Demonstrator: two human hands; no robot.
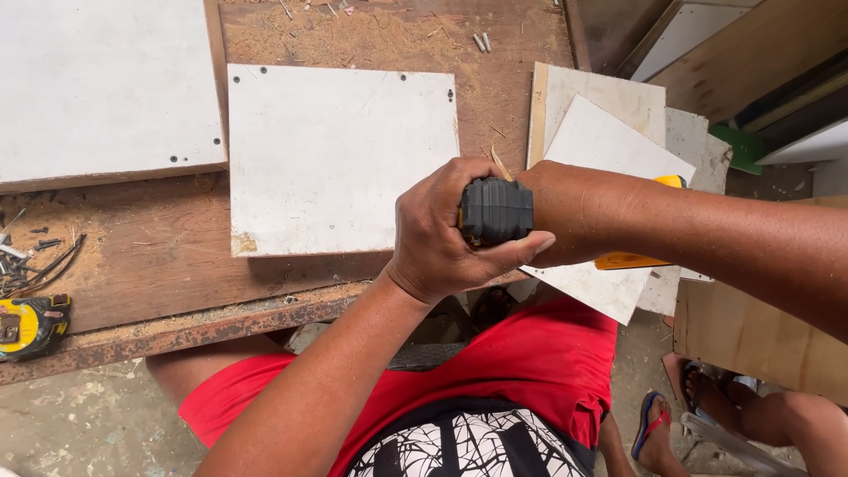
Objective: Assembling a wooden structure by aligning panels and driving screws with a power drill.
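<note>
Fingers (424, 208) of left hand (437, 234) clench black ribbed handle (496, 210); right hand's fingers hidden, grip unclear.

Your forearms are bare, with no sleeves, watch or rings on your left hand (433, 234). You wear a red shirt (530, 371) that covers your lap, and below it a piece of cloth (468, 446) with a black and white branching pattern and a dark waistband.

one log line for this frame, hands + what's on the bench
left hand: gripping black tool handle | right hand: hidden behind it | bench: white panel, tape measure, screws
</note>
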